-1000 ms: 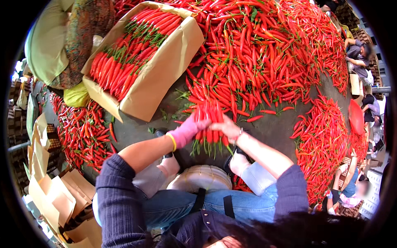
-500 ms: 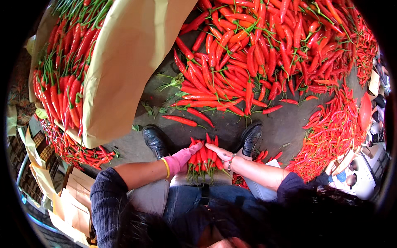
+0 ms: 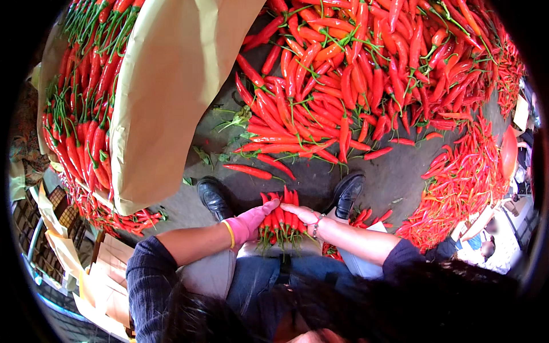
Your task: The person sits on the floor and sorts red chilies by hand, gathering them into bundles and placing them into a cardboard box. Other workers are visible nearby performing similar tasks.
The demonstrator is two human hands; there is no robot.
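A small bunch of red chili peppers lies over my lap, tips pointing away from me and green stems toward me. On its left side is my left hand, in a pink glove with a yellow band at the wrist. My right hand, bare with a bracelet at the wrist, presses against the other side. Between them the two hands grip the bunch, with their fingertips close together over the tips of the peppers. The undersides of both hands are hidden.
Beyond my black shoes a large heap of red chilies covers the floor. A paper-lined container of neatly layered chilies stands at left. Another pile of thinner chilies lies at right. Cardboard pieces are at lower left.
My hands have shifted slightly on the chili bunch, the right one a little to the left. The peppers between them look a bit more evenly gathered.
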